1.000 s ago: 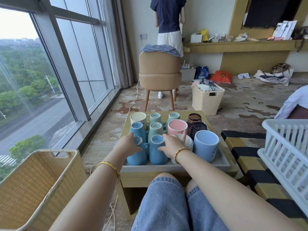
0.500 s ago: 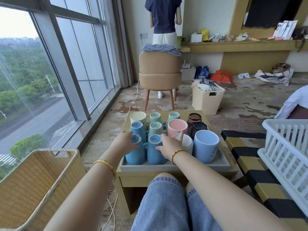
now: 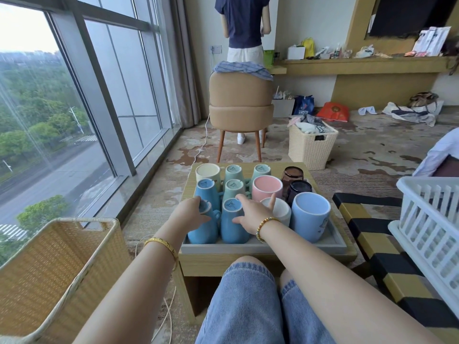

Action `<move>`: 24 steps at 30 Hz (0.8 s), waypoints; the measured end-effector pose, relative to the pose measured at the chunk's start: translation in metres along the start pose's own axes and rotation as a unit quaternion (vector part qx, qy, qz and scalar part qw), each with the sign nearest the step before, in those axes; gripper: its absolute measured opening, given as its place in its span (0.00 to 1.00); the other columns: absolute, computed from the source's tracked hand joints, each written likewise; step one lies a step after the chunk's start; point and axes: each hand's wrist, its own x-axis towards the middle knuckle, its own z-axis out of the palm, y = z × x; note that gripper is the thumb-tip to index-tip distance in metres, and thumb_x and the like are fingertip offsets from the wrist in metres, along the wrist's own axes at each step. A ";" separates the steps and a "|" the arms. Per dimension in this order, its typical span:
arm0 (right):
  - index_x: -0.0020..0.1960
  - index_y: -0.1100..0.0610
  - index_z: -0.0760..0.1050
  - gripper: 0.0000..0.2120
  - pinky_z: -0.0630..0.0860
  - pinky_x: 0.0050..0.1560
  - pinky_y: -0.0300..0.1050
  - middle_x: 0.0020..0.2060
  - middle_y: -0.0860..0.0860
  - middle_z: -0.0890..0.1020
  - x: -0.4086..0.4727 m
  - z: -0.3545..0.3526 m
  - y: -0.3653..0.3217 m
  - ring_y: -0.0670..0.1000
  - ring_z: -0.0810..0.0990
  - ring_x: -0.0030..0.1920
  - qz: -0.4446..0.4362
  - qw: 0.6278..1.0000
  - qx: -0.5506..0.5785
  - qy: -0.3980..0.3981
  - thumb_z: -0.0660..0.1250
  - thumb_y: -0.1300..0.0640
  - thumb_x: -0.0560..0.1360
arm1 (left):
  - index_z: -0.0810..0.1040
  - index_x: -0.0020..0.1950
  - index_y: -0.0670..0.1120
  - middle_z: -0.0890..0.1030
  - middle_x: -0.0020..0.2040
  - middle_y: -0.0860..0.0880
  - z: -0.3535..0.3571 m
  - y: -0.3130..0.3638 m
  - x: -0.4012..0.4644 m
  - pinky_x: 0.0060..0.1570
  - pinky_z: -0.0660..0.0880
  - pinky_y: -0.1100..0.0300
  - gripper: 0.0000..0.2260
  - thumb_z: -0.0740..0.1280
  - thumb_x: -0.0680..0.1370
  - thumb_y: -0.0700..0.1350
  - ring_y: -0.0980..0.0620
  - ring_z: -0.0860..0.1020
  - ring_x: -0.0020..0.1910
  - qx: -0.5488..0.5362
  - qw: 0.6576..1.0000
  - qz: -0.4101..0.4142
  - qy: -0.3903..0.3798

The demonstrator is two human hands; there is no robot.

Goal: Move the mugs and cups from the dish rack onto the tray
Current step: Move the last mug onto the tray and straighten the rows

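A grey tray [image 3: 260, 247] on a low wooden table [image 3: 223, 261] holds several upturned mugs in blue, green, cream, pink, white and dark brown. My left hand [image 3: 188, 214] grips the top of the front-left blue mug [image 3: 201, 232]. My right hand [image 3: 250, 212] holds the blue mug [image 3: 233, 232] beside it, thumb in front and index finger behind, with one finger raised over a white cup [image 3: 280, 209]. Both mugs stand on the tray. The white dish rack [image 3: 432, 219] is at the right edge, and its inside is mostly out of view.
A large light-blue mug [image 3: 310, 219] stands at the tray's front right. A wicker basket [image 3: 49, 269] sits low on the left by the window. The rack rests on a black-and-yellow striped stool [image 3: 372, 244]. Beyond the table are a tan chair [image 3: 241, 100], a laundry basket [image 3: 310, 145] and a standing person.
Both hands stay on the two front blue mugs, barely shifted. The person in the background has stepped slightly left.
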 end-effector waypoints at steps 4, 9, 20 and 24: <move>0.64 0.49 0.63 0.20 0.33 0.68 0.68 0.52 0.52 0.82 0.000 0.000 0.002 0.57 0.75 0.63 -0.005 1.000 -0.008 0.002 0.62 0.45 0.75 | 0.69 0.63 0.42 0.76 0.59 0.43 0.001 0.000 0.001 0.45 0.68 0.59 0.21 0.68 0.74 0.49 0.45 0.74 0.56 0.002 1.000 0.002 0.009; 0.63 0.52 0.64 0.24 0.35 0.69 0.68 0.52 0.53 0.81 0.004 0.000 0.007 0.57 0.73 0.63 -0.027 0.997 -0.069 0.001 0.64 0.42 0.73 | 0.68 0.65 0.43 0.76 0.60 0.44 0.003 -0.002 0.000 0.47 0.68 0.58 0.23 0.69 0.73 0.50 0.45 0.74 0.57 -0.021 1.000 0.002 0.019; 0.72 0.58 0.56 0.39 0.39 0.70 0.68 0.67 0.55 0.70 -0.004 0.008 0.000 0.56 0.64 0.70 -0.012 0.997 -0.072 0.027 0.62 0.36 0.71 | 0.62 0.70 0.43 0.69 0.66 0.42 0.007 0.002 -0.002 0.54 0.71 0.55 0.30 0.68 0.73 0.53 0.44 0.71 0.61 -0.022 1.000 -0.015 -0.006; 0.72 0.57 0.57 0.35 0.39 0.71 0.67 0.69 0.54 0.69 -0.012 0.002 0.003 0.55 0.62 0.72 -0.008 0.997 -0.063 0.037 0.59 0.38 0.74 | 0.59 0.73 0.44 0.61 0.73 0.40 0.014 0.012 -0.010 0.65 0.65 0.50 0.33 0.65 0.74 0.57 0.40 0.62 0.70 -0.029 0.999 -0.019 0.032</move>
